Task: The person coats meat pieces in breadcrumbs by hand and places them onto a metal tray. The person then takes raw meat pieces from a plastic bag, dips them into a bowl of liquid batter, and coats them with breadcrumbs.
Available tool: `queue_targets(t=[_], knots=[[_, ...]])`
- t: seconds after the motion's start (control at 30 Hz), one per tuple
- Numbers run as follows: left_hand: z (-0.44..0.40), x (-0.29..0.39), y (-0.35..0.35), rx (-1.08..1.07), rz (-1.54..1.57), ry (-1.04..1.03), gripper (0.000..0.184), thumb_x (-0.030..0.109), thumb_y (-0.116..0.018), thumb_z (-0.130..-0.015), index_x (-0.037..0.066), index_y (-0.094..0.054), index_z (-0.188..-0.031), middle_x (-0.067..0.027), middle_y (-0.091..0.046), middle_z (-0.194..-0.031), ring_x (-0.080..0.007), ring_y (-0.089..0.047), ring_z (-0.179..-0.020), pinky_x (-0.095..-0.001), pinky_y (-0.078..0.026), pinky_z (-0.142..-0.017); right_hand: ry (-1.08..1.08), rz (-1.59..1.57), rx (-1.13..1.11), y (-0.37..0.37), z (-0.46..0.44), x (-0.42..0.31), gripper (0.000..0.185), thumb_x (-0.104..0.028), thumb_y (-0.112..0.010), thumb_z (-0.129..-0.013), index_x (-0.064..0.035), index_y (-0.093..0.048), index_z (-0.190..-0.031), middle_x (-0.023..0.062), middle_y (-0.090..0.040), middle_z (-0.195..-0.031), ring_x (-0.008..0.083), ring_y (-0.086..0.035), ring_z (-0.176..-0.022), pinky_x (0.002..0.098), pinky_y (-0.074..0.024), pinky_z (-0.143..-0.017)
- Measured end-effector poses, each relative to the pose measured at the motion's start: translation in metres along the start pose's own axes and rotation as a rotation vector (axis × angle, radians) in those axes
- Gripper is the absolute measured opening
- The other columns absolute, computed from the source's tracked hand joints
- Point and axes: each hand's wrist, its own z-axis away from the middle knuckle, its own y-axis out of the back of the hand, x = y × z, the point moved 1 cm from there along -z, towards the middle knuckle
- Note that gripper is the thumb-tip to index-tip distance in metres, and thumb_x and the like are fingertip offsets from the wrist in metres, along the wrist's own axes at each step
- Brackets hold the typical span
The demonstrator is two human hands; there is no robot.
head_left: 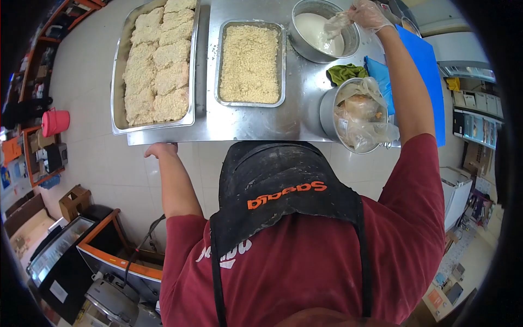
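Note:
My right hand [371, 15], in a clear plastic glove, pinches a wet, batter-coated piece [339, 25] over a round metal pot [353, 48] of white liquid [318, 32]. My left hand [161, 149] is bare and rests at the table's front edge below the large tray; its fingers are partly hidden by the edge. The large metal tray [115, 103] holds several pale, crumb-coated pieces [171, 79]. Between tray and pot stands a smaller metal tray [218, 76] filled with loose pale crumbs [249, 65].
A second metal pot [328, 115] with plastic bags [362, 109] sits at the table's front right corner. Near it lie a green cloth [346, 73], a light blue packet [379, 82] and a blue board [422, 71]. A red bucket [55, 122] stands off to the left.

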Motion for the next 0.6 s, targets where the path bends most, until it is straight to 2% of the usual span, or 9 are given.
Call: queue_targets(t=[0.07, 0.2, 0.27, 0.37, 0.47, 0.6], knots=[[-0.025, 0.009, -0.008, 0.084, -0.009, 0.019, 0.091, 0.075, -0.016, -0.098, 0.008, -0.043, -0.154, -0.0116, -0.046, -0.157, -0.0396, -0.047, -0.139, -0.0559, -0.039, -0.115, -0.123, -0.039, 0.058, -0.003, 0.004, -0.003, 0.034, -0.038, -0.066, -0.085, -0.0062, -0.079, -0.087, 0.0240, -0.073, -0.091, 0.0374, -0.072, -0.089, 0.0461, -0.0571, -0.080], [-0.025, 0.016, -0.034, 0.380, -0.104, 0.001, 0.087, 0.074, -0.023, -0.097, 0.008, -0.050, -0.148, -0.0122, -0.053, -0.151, -0.0387, -0.052, -0.135, -0.0510, -0.044, -0.113, -0.046, 0.051, 0.044, -0.027, -0.001, 0.007, 0.035, -0.038, -0.064, -0.086, -0.0066, -0.080, -0.087, 0.0229, -0.074, -0.091, 0.0375, -0.072, -0.090, 0.0465, -0.0568, -0.083], [-0.015, 0.016, -0.040, 0.460, -0.137, -0.029, 0.086, 0.073, -0.025, -0.097, 0.007, -0.053, -0.145, -0.0126, -0.056, -0.147, -0.0383, -0.054, -0.133, -0.0492, -0.045, -0.113, 0.002, 0.162, 0.024, -0.036, -0.003, 0.016, 0.034, -0.037, -0.063, -0.087, -0.0070, -0.080, -0.086, 0.0218, -0.074, -0.092, 0.0371, -0.072, -0.090, 0.0462, -0.0567, -0.084], [-0.005, 0.017, -0.045, 0.543, -0.210, -0.050, 0.087, 0.072, -0.025, -0.098, 0.004, -0.055, -0.142, -0.0139, -0.059, -0.145, -0.0383, -0.055, -0.132, -0.0481, -0.046, -0.112, -0.241, -0.004, 0.056, 0.007, 0.009, -0.002, 0.032, -0.035, -0.062, -0.086, -0.0086, -0.081, -0.084, 0.0190, -0.076, -0.092, 0.0361, -0.073, -0.091, 0.0463, -0.0568, -0.084], [0.020, 0.023, -0.048, 0.568, -0.276, -0.016, 0.088, 0.072, -0.025, -0.098, 0.002, -0.055, -0.141, -0.0157, -0.059, -0.145, -0.0384, -0.056, -0.132, -0.0481, -0.047, -0.111, 0.004, 0.287, -0.006, 0.004, 0.000, 0.000, 0.030, -0.035, -0.064, -0.083, -0.0104, -0.081, -0.084, 0.0173, -0.076, -0.090, 0.0352, -0.074, -0.090, 0.0463, -0.0573, -0.082], [0.014, 0.023, -0.047, 0.545, -0.269, -0.040, 0.088, 0.071, -0.023, -0.099, 0.000, -0.055, -0.140, -0.0169, -0.059, -0.144, -0.0385, -0.057, -0.130, -0.0478, -0.048, -0.110, 0.039, 0.374, -0.060, 0.007, 0.002, -0.010, 0.030, -0.036, -0.067, -0.081, -0.0112, -0.081, -0.086, 0.0174, -0.076, -0.091, 0.0354, -0.074, -0.090, 0.0465, -0.0574, -0.080]])
